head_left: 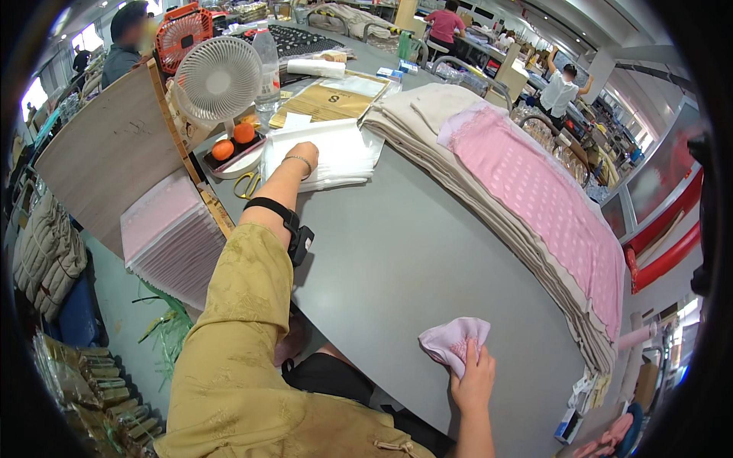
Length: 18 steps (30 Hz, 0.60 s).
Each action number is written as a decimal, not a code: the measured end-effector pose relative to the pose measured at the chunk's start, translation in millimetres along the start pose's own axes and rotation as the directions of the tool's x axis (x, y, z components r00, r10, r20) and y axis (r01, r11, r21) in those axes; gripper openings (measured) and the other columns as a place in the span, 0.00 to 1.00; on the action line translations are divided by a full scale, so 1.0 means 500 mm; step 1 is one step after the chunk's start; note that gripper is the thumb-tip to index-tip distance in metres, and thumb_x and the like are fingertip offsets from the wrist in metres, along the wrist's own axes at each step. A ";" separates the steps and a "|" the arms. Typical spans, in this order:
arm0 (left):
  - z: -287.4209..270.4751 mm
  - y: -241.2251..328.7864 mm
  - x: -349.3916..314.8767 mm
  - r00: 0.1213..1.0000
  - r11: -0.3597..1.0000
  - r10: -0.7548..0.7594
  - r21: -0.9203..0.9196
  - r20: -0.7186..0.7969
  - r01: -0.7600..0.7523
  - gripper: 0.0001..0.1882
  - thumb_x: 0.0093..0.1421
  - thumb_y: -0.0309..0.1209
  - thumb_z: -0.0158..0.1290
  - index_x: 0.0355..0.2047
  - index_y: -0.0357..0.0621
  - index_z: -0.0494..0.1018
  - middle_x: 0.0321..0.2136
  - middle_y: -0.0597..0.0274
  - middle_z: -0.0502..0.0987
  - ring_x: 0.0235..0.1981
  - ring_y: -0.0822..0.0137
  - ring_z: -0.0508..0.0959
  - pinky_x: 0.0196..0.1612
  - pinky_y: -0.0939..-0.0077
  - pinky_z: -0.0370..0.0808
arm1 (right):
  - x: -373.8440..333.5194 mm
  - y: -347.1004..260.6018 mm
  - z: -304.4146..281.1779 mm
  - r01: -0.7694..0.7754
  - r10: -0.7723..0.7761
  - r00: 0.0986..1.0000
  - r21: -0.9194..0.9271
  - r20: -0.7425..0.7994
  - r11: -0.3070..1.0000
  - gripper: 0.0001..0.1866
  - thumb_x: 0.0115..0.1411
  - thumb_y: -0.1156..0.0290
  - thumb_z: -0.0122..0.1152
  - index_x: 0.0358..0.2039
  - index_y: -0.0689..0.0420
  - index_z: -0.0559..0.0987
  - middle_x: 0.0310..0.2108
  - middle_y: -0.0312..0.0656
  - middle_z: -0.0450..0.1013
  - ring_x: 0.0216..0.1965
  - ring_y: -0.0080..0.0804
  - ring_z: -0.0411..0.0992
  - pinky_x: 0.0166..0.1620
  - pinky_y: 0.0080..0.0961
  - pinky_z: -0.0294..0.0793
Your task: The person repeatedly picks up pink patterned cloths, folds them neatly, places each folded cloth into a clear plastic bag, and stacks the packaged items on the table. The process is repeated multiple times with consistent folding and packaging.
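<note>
My left hand (304,156) reaches forward onto a stack of thin white sheets (347,156) at the far left of the grey table (382,237). Its fingers are curled down against the top of the stack; what they pinch, if anything, is hidden. Nearer to me, at the right, my right hand (473,380) grips a small folded pale pink cloth (452,342) by its right side, with the cloth just over the tabletop or touching it. Yellow-handled scissors (247,185) lie left of the stack.
A long pile of beige cloth (534,237) runs along the table's right side, topped by pink patterned fabric (527,183). A white fan (218,80), orange fruit (222,149) and a plastic bottle (267,65) crowd the far left. Pink folded cloths (172,237) are stacked beside the table.
</note>
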<state>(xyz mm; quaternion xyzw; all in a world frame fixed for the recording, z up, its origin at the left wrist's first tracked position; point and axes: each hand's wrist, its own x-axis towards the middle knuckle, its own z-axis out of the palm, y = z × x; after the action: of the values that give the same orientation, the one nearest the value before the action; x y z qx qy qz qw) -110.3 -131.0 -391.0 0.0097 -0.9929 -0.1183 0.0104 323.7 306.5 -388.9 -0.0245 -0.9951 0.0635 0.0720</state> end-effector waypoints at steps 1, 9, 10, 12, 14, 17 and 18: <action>-0.002 -0.001 0.000 0.999 0.999 0.034 0.004 0.002 -0.035 0.14 0.57 0.26 0.48 0.42 0.42 0.78 0.42 0.47 0.78 0.43 0.48 0.78 0.48 0.63 0.75 | 0.001 0.000 -0.001 0.018 -0.018 1.000 0.015 -0.007 1.000 0.38 0.45 0.73 0.64 0.60 0.55 0.66 0.55 0.55 0.62 0.50 0.54 0.63 0.51 0.46 0.67; -0.056 0.020 -0.073 0.856 0.966 0.254 0.074 -0.450 -0.248 0.07 0.56 0.24 0.47 0.33 0.38 0.75 0.34 0.47 0.77 0.38 0.49 0.77 0.43 0.59 0.75 | -0.004 0.005 0.009 0.019 -0.018 0.999 0.019 -0.045 1.000 0.38 0.46 0.72 0.64 0.60 0.54 0.65 0.56 0.55 0.61 0.51 0.55 0.63 0.52 0.48 0.66; -0.064 0.046 -0.099 0.782 0.937 0.340 0.121 -0.522 -0.326 0.07 0.55 0.23 0.47 0.32 0.38 0.74 0.33 0.47 0.76 0.37 0.49 0.77 0.42 0.60 0.74 | -0.004 0.005 0.010 0.010 -0.010 1.000 0.012 -0.015 1.000 0.37 0.46 0.72 0.64 0.60 0.54 0.65 0.56 0.55 0.62 0.51 0.55 0.63 0.52 0.48 0.66; -0.029 0.123 -0.205 0.709 0.781 0.617 0.150 -0.343 -0.607 0.11 0.54 0.22 0.46 0.38 0.39 0.71 0.35 0.49 0.74 0.39 0.50 0.76 0.42 0.61 0.74 | -0.002 0.006 0.009 -0.006 0.006 1.000 0.000 -0.016 1.000 0.37 0.47 0.72 0.64 0.60 0.54 0.66 0.56 0.55 0.62 0.51 0.55 0.64 0.52 0.47 0.66; 0.042 0.206 -0.357 0.750 0.750 0.662 -0.019 0.017 -0.661 0.11 0.56 0.24 0.45 0.39 0.37 0.71 0.39 0.47 0.73 0.43 0.50 0.76 0.46 0.57 0.74 | 0.000 0.006 0.002 0.004 -0.001 0.999 0.067 -0.041 0.998 0.37 0.46 0.73 0.64 0.60 0.54 0.66 0.55 0.54 0.63 0.50 0.55 0.64 0.53 0.46 0.67; 0.112 0.276 -0.515 0.400 0.409 0.913 -0.201 0.083 -0.890 0.10 0.57 0.29 0.45 0.37 0.39 0.70 0.37 0.50 0.73 0.38 0.51 0.77 0.41 0.59 0.76 | 0.001 0.002 -0.015 0.028 -0.022 0.999 0.160 -0.041 0.987 0.37 0.47 0.73 0.66 0.60 0.57 0.66 0.54 0.54 0.64 0.51 0.56 0.65 0.54 0.43 0.66; 0.125 0.303 -0.545 0.308 0.311 0.950 -0.215 0.048 -0.926 0.10 0.58 0.31 0.44 0.37 0.40 0.70 0.37 0.51 0.73 0.36 0.52 0.77 0.39 0.60 0.77 | 0.002 0.000 -0.021 -0.017 0.021 1.000 0.186 -0.016 0.982 0.37 0.48 0.72 0.66 0.60 0.58 0.66 0.54 0.55 0.65 0.51 0.56 0.65 0.55 0.42 0.66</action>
<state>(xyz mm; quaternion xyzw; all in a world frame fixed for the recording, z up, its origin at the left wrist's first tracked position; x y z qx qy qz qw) 158.2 36.7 -421.1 -0.5808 -0.7975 -0.1629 -0.0045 324.3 307.7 -378.2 -0.0277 -0.9838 0.1568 0.0825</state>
